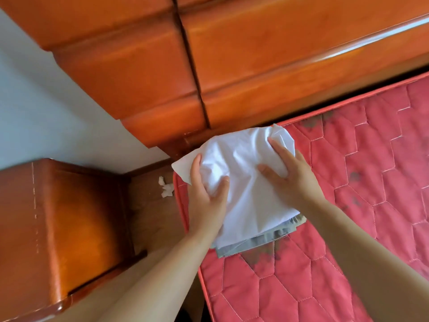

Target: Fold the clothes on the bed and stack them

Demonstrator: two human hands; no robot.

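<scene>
One white garment point(243, 182), left hand point(206, 194) fingers point(196, 166) clasped round its edge, right hand point(290, 173) flat atop.

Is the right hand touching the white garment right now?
Touching. The head view shows the right hand lying flat on the white garment, fingers spread across its wrinkled top with no gap showing.

Both hands are on a folded white garment point(241, 182) at the corner of the red quilted mattress point(348, 205); the left hand point(206, 194) grips its edge, the right hand point(290, 173) lies flat on top, and grey folded cloth point(262, 240) peeks out underneath, beside the wooden headboard point(255, 54)
</scene>
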